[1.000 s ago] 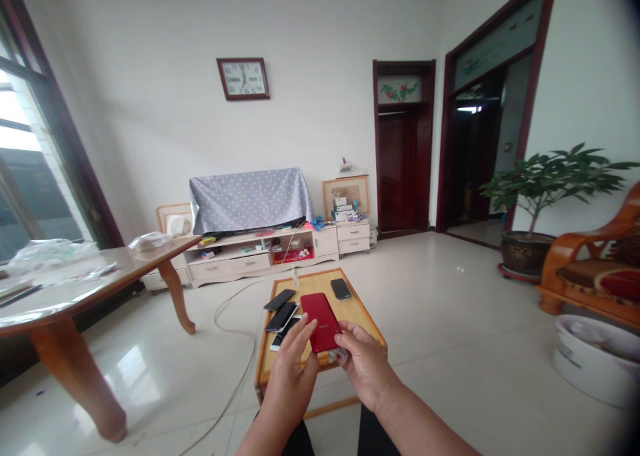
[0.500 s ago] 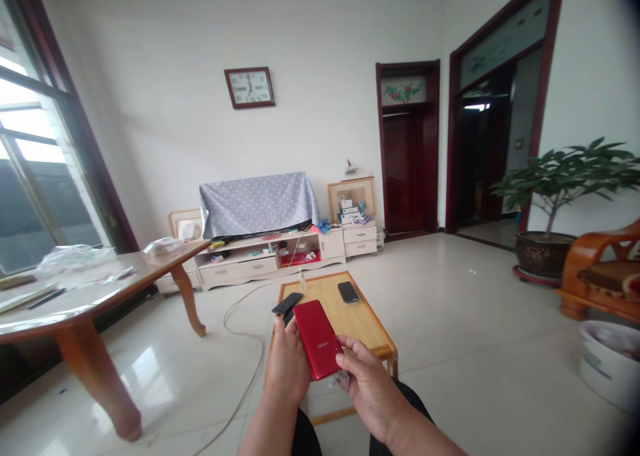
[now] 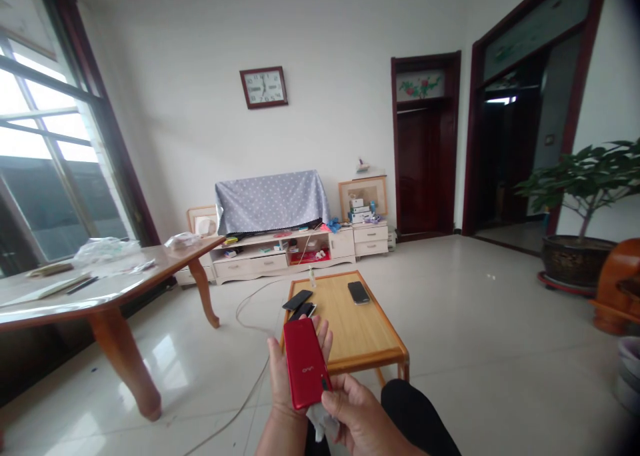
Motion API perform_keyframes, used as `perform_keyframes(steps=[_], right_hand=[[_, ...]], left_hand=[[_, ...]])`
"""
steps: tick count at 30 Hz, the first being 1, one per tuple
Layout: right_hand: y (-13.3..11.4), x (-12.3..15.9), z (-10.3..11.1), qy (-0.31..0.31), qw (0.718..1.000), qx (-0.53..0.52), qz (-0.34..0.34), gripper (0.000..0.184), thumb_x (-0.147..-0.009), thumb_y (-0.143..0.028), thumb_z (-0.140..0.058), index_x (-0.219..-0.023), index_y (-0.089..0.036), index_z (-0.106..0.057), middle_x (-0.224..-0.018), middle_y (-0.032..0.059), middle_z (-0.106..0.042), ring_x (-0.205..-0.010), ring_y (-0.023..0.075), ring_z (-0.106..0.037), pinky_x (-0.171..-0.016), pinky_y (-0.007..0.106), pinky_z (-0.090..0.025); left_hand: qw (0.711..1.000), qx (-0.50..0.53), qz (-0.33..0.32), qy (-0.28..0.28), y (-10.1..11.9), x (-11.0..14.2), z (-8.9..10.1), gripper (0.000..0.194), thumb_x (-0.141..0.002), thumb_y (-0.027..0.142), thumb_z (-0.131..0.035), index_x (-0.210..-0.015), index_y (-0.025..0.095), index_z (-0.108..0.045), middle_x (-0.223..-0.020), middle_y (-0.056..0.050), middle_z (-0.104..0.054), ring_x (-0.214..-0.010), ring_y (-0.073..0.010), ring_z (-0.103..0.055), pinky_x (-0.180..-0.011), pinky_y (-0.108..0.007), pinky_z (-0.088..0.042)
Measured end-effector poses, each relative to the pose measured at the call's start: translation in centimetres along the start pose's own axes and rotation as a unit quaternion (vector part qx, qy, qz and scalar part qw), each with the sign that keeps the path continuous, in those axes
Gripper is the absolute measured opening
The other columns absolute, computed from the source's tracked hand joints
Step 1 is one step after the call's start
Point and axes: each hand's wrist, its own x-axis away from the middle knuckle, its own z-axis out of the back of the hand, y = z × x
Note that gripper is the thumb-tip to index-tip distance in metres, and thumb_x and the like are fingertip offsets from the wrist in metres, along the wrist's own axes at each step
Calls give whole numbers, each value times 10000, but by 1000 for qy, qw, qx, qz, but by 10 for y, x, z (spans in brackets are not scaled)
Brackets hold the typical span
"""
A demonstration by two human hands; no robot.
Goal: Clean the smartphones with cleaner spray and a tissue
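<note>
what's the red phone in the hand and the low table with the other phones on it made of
The red smartphone looks like glossy coated metal or glass, judging by its smooth, even sheen, though plastic is possible. The low table looks like varnished bamboo or light wood, with fine lengthwise strips and a shiny orange-brown edge.

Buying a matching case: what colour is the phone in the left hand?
The phone is red; head view.

A black smartphone (image 3: 359, 293) is laid on the low wooden table (image 3: 350, 329); two overlapping phones (image 3: 299, 304) are placed along its left edge, and a small bottle (image 3: 313, 278) is stood at its far edge.
</note>
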Motion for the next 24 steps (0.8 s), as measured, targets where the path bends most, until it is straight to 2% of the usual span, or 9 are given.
perform_keyframes(steps=[4, 6, 8, 11, 14, 16, 19, 21, 24], right_hand=[[1, 4, 11, 38, 998, 47, -4, 353, -666, -320, -816, -937, -191, -630, -766, 3, -659, -576, 120, -520, -556, 242, -387], [-1, 5, 16, 82, 987, 124, 62, 261, -744, -331, -754, -923, -199, -618, -753, 2, -654, -614, 141, -550, -588, 258, -424], [-4, 6, 16, 99, 955, 241, 140, 151, -832, -325, -679, -911, -208, -625, -749, 7, -652, -648, 161, -574, -627, 282, -457], [-6, 5, 9, 58, 857, 434, 270, 79, -881, -214, -589, -911, -228, -661, -846, 36, -684, -766, 198, -616, -714, 322, -487], [1, 3, 0, -18, 729, 557, 398, 268, -853, -91, -529, -1009, -258, -669, -965, 49, -711, -885, 229, -622, -797, 361, -492], [10, 0, -4, -48, 680, 589, 433, 329, -843, -62, -511, -1063, -266, -649, -993, 50, -718, -890, 237, -619, -802, 376, -498], [24, -6, -7, -70, 663, 614, 423, 321, -848, -79, -526, -1095, -257, -628, -1057, 65, -716, -919, 253, -624, -828, 407, -509], [31, -10, -7, -86, 668, 624, 395, 322, -854, -93, -536, -1116, -257, -628, -1103, 72, -712, -959, 263, -633, -863, 425, -515], [36, -16, -5, -125, 676, 640, 344, 330, -868, -129, -566, -1157, -273, -633, -1157, 71, -712, -1007, 267, -642, -913, 427, -518]], left_hand=[[1000, 14, -6, 7, 7, 9, 3, 934, -842, 846, -308, -1585, 289, -214, -1630, -84, -336, -1514, -284, -289, -1244, -501, -218], [1000, 20, -7, 3, 6, 14, 5, 916, -849, 844, -288, -1580, 295, -223, -1636, -77, -324, -1520, -280, -274, -1238, -501, -229], [1000, 24, -1, -2, 1, 17, 8, 900, -854, 840, -277, -1567, 292, -264, -1633, -76, -331, -1524, -282, -264, -1235, -503, -237], [1000, 18, 18, -2, -9, 19, 12, 902, -857, 836, -278, -1545, 256, -330, -1611, -103, -369, -1519, -298, -276, -1232, -519, -243], [1000, -18, 23, 2, -13, 20, 14, 906, -841, 846, -307, -1533, 262, -361, -1590, -106, -403, -1505, -313, -307, -1223, -527, -265], [997, -76, 11, 23, -11, 22, 15, 895, -826, 854, -339, -1514, 285, -396, -1564, -100, -444, -1484, -330, -345, -1199, -535, -311], [985, -156, -17, 73, -6, 27, 18, 730, -859, 774, -449, -1420, 311, -514, -1480, -99, -538, -1401, -345, -458, -1112, -526, -430], [979, -176, -32, 95, -5, 30, 21, 523, -918, 606, -545, -1329, 284, -581, -1400, -103, -586, -1276, -306, -562, -1025, -493, -505], [972, -196, -51, 120, -6, 32, 28, 382, -944, 410, -613, -1265, 205, -592, -1294, -92, -613, -1115, -236, -623, -929, -453, -554]])
